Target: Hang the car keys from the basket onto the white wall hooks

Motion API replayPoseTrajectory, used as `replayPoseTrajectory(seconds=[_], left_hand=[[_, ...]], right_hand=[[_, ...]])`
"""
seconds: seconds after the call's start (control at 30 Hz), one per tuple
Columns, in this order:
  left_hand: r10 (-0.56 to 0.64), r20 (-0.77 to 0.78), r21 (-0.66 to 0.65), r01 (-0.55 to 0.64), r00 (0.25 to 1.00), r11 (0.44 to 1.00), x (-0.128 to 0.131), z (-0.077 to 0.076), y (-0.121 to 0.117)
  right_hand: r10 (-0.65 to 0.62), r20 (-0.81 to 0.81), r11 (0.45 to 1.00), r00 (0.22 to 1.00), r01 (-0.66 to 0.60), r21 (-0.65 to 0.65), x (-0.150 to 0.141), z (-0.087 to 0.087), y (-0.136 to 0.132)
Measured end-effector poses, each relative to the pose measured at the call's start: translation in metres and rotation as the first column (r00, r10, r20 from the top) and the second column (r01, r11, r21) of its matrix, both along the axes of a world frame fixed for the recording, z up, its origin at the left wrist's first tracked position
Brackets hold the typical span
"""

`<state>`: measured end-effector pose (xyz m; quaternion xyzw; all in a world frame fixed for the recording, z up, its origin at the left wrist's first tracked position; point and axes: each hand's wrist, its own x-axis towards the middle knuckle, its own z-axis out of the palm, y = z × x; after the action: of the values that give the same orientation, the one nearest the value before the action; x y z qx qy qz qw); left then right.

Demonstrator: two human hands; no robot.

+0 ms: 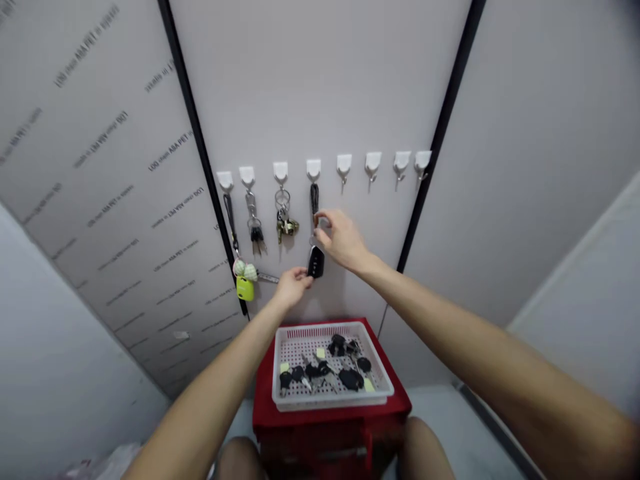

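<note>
A black car key fob [316, 262] hangs by a dark braided strap [315, 197] from a white wall hook [313, 169]. With its fingertips closed on the lower end of the fob, my left hand [293, 287] supports it from the left. Higher up, my right hand [339, 235] pinches the lower part of the strap, just above the fob. To the left, a bunch of brass-coloured keys [287, 227], a set of black-headed keys [257, 235] and a strap with a lime-green tag [245, 288] hang from their own hooks.
Several hooks without keys, one of them a white hook [373, 161], continue the row rightward. Below, a white perforated basket [333, 403] holds several loose keys and yellow paper notes on a red box [265, 407]. Black strips [196, 130] edge the wall panel; my knees flank the box.
</note>
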<state>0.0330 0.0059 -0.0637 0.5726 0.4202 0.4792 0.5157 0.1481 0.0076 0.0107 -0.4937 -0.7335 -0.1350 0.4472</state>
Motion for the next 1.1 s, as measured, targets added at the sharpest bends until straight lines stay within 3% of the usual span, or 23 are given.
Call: replayPoseTrajectory(seconds=[0.13,0.2,0.27,0.37,0.43,0.5,0.57,0.7,0.8,0.87,0.93,1.0,1.1], left_hand=[[0.016,-0.045,0.001,-0.016,0.999,1.0,-0.008,-0.002,0.002],[0.02,-0.052,-0.002,-0.02,0.998,1.0,-0.01,-0.002,0.003],[0.018,-0.059,-0.002,-0.018,0.998,1.0,-0.01,-0.007,0.003],[-0.026,-0.077,-0.029,0.024,0.997,0.999,-0.01,-0.028,0.001],[-0.079,-0.096,-0.075,0.072,0.992,0.995,-0.009,-0.049,-0.005],[-0.127,-0.13,-0.124,0.111,0.983,0.986,-0.008,-0.074,-0.012],[-0.169,-0.18,-0.166,0.14,0.969,0.976,-0.007,-0.097,-0.019],[-0.227,-0.269,-0.23,0.167,0.936,0.959,-0.009,-0.13,-0.032],[-0.234,-0.35,-0.23,0.159,0.907,0.96,-0.011,-0.139,-0.039],[-0.229,-0.386,-0.198,0.162,0.894,0.967,-0.01,-0.137,-0.043],[-0.221,-0.385,-0.135,0.182,0.896,0.974,-0.007,-0.132,-0.045],[-0.218,-0.328,-0.059,0.21,0.919,0.976,-0.003,-0.123,-0.046],[-0.222,-0.155,-0.005,0.224,0.963,0.975,0.003,-0.107,-0.046]], right_hand=[[0.064,0.046,0.997,0.997,-0.062,-0.04,0.02,-0.049,-0.019],[0.106,0.128,0.972,0.986,-0.076,-0.224,0.03,-0.08,-0.03],[0.155,0.238,0.88,0.959,-0.025,-0.475,0.039,-0.11,-0.04],[0.15,0.388,0.726,0.909,0.165,-0.668,0.047,-0.148,-0.052],[0.122,0.442,0.712,0.889,0.232,-0.663,0.047,-0.164,-0.057],[0.123,0.456,0.74,0.881,0.224,-0.634,0.043,-0.175,-0.059],[0.147,0.451,0.749,0.88,0.198,-0.632,0.037,-0.182,-0.059],[0.178,0.316,0.69,0.932,0.111,-0.715,0.027,-0.19,-0.056],[0.173,0.063,0.671,0.983,-0.071,-0.738,0.023,-0.189,-0.053],[0.149,-0.173,0.622,0.974,-0.228,-0.749,0.021,-0.185,-0.051],[0.11,-0.436,0.545,0.893,-0.421,-0.725,0.018,-0.178,-0.049],[0.073,-0.649,0.476,0.757,-0.599,-0.644,0.014,-0.168,-0.049],[0.036,-0.807,0.422,0.589,-0.741,-0.522,0.011,-0.148,-0.051]])
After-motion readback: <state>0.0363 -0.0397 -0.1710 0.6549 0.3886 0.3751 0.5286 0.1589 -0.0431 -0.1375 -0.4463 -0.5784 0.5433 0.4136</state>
